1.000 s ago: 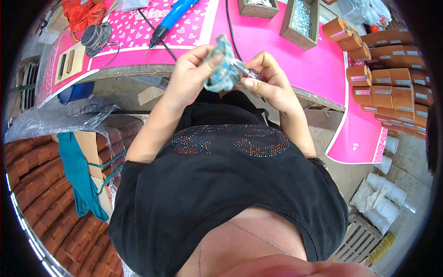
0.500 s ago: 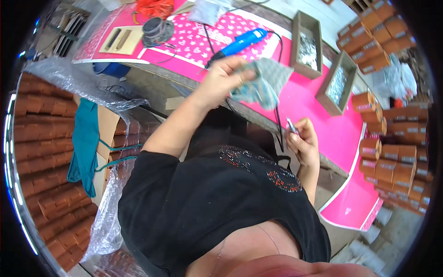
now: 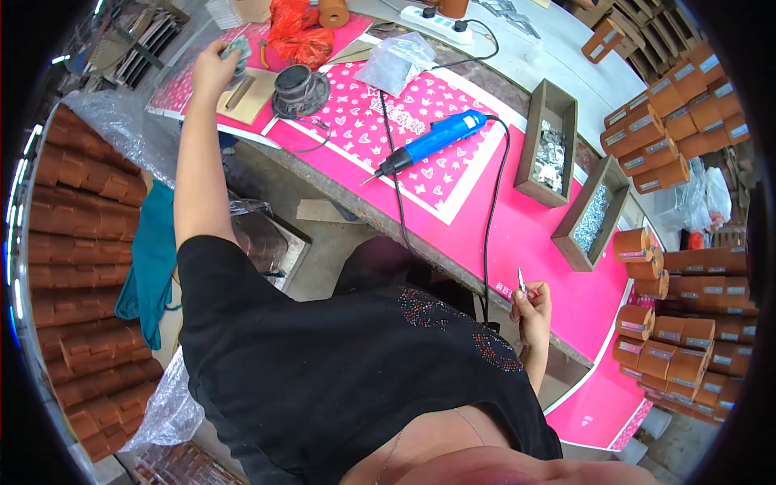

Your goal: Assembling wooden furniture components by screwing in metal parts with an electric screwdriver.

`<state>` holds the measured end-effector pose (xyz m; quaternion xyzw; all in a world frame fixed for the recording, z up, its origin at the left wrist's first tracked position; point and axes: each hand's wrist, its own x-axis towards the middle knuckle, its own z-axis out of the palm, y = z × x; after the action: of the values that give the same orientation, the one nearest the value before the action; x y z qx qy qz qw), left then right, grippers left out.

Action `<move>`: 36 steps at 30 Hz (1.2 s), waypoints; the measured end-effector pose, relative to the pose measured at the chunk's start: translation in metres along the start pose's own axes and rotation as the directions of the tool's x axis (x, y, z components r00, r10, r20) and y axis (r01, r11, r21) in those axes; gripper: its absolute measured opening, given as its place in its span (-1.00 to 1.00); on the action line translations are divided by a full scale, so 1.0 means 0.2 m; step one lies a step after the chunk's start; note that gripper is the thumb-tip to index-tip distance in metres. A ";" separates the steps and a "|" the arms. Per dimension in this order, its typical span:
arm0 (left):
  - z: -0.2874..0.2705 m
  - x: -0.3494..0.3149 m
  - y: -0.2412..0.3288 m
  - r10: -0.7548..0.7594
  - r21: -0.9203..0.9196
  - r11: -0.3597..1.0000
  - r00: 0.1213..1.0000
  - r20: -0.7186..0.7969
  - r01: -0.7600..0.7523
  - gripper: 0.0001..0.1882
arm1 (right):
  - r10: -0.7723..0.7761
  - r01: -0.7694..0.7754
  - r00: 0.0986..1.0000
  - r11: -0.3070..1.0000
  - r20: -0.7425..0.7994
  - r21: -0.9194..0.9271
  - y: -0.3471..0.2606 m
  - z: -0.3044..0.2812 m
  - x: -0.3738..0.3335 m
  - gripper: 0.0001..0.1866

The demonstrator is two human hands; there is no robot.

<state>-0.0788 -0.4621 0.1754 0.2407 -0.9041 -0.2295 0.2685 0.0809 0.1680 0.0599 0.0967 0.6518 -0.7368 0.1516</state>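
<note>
Pinching small metal piece (image 3: 521, 279) in right grip (image 3: 532, 310), probably tip-up for clearance; clutching cloth (image 3: 239, 48) in left grip (image 3: 213, 68) near pale board (image 3: 260, 95).

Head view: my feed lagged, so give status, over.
Left hand holding patterned cloth, far left. Right hand holding slim metallic piece, tip up. Blue electric screwdriver lying on pink sheet between hands.

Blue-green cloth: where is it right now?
In the head view, the blue-green cloth is at the upper left, in the left hand, just left of the red plastic bag.
</note>
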 end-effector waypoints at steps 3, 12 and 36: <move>0.09 0.14 -0.10 0.074 0.266 0.961 0.997 0.032 -0.080 -0.62 | 0.003 -0.006 0.997 0.999 -0.076 -0.036 0.02 0.01 0.00 -0.79; 0.51 0.33 -0.56 0.234 0.213 0.958 0.953 -0.192 -0.192 -0.42 | -0.345 0.171 0.872 0.880 -0.349 -0.442 0.22 0.02 0.04 -0.76; 0.90 -1.65 1.11 0.653 -0.131 0.740 0.659 0.373 -0.659 -0.41 | -0.049 0.018 0.975 0.990 0.215 0.142 0.30 0.30 0.13 -0.78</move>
<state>-0.0118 -0.0543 0.0369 -0.1506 -0.9661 -0.1538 0.1428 0.0805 0.1005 0.0036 0.0148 0.5798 -0.7890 0.2025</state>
